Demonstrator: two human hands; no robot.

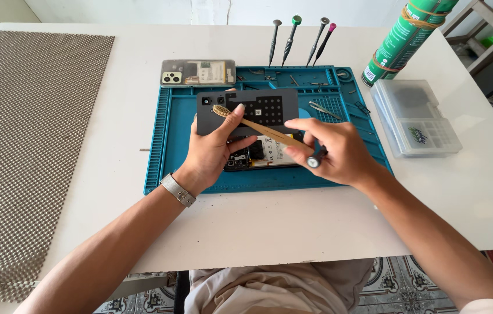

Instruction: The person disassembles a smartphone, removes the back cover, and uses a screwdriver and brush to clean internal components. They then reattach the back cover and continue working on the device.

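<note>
My left hand (214, 148) holds a dark grey phone back cover (258, 107) tilted up over the blue work mat (165, 145). My right hand (333, 151) grips a wooden-handled brush (258, 126) and also a small screwdriver with a blue tip (315, 160). The brush's bristles rest against the cover's upper left, near my left thumb. Under the cover lies an opened phone body (267, 154) with its battery showing.
A second opened phone (198, 72) lies at the mat's far left corner. Several screwdrivers (296, 38) stand upright along the mat's back edge. A green spray can (403, 38) and clear plastic parts box (415, 116) sit to the right. Tweezers (325, 109) lie on the mat. A woven mat (25, 145) covers the left side.
</note>
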